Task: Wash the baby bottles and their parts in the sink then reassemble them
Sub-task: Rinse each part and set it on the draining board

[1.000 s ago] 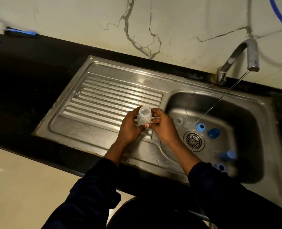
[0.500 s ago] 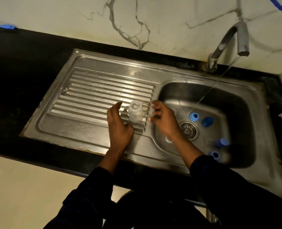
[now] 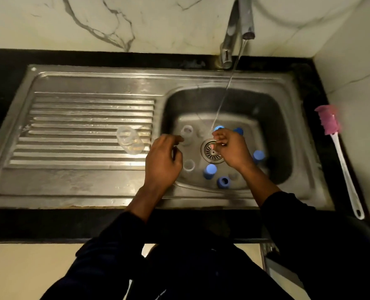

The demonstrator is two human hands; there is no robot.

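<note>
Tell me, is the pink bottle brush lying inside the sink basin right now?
No, the bottle brush lies on the black counter to the right of the sink basin, outside it.

Both arms reach forward and down, bare from mid-forearm, the left sleeve (image 3: 106, 256) and the right sleeve (image 3: 309, 234) both dark. The forearms angle inward, so the hands lie near each other but apart. The left hand (image 3: 162, 163) shows its back, fingers loosely curled and holding nothing, index finger pointing forward. The right hand (image 3: 233, 150) sits slightly farther forward, back up, fingers bent toward the thumb; whether they pinch anything cannot be told
</note>
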